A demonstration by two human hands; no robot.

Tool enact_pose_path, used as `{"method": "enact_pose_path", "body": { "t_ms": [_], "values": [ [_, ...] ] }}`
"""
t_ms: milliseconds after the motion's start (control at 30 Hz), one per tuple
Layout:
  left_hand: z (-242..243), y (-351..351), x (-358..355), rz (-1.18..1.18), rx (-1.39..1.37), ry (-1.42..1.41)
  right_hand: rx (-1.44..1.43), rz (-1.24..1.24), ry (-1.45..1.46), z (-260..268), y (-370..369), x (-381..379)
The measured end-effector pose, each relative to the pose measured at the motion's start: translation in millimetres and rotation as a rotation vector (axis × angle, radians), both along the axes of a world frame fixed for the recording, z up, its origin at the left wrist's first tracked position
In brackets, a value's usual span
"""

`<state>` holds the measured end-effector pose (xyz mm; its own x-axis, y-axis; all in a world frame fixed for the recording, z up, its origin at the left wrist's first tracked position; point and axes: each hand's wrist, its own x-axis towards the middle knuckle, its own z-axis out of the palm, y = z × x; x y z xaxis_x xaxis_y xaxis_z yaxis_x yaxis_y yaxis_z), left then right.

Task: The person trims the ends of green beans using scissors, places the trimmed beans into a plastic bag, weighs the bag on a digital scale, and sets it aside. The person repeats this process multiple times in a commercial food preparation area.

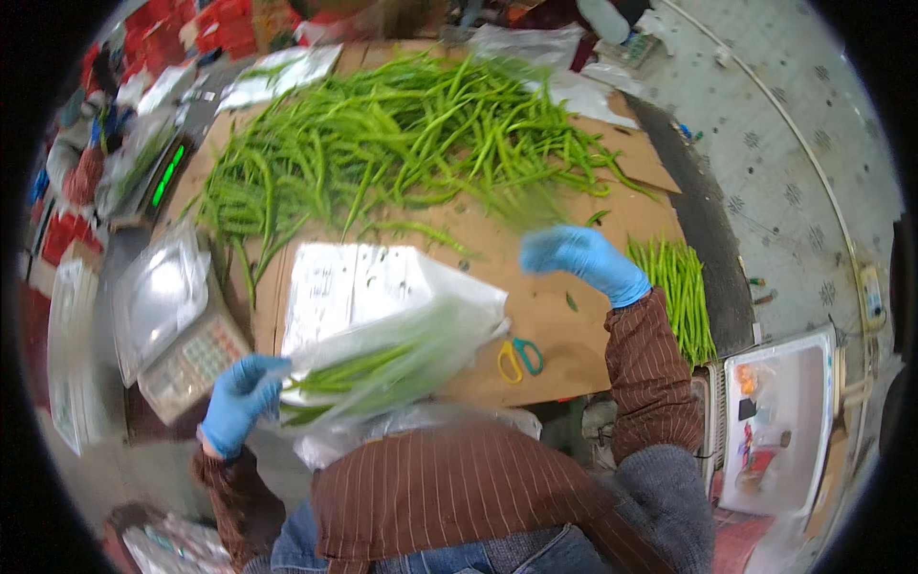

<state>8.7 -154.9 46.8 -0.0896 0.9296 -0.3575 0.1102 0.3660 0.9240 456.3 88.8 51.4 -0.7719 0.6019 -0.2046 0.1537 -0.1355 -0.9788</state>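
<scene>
My left hand (244, 402), in a blue glove, pinches the mouth of a clear plastic bag (445, 351). Inside the bag lie long green chili peppers (358, 373), their ends towards that hand. The bag rests partly over a white printed sheet (323, 294). My right hand (581, 262), also gloved in blue, is raised over the cardboard and blurred. Its fingers are closed on a blurred bunch of green peppers (529, 208) at the near side of a large loose pepper heap (401, 136). Scissors (520, 359) with yellow and teal handles lie below the right hand.
Cardboard (574, 359) covers the table. A weighing scale (186, 330) with a plastic-covered pan stands at left. An aligned pepper bunch (674, 301) lies at the right edge. A white foam box (778, 423) is at lower right. Another person's sleeve (80, 176) shows at far left.
</scene>
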Motion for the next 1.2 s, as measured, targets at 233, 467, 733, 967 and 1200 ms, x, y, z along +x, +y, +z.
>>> {"method": "enact_pose_path", "body": {
  "t_ms": [233,467,733,967,1200],
  "values": [
    [31,22,-5,-0.353,-0.01,0.311,-0.111,-1.135,0.121,-108,64,112],
    [6,111,25,-0.082,0.529,0.124,-0.063,-1.211,0.318,-106,118,111],
    [-104,327,104,0.15,0.24,-0.944,-0.172,-1.186,0.746,-74,179,67],
    [-97,387,127,0.326,0.553,-0.786,-0.213,-0.887,1.277,-114,188,54],
    [-98,367,156,0.267,0.426,-0.864,-0.119,-0.959,1.213,-146,184,51]
  ]
}}
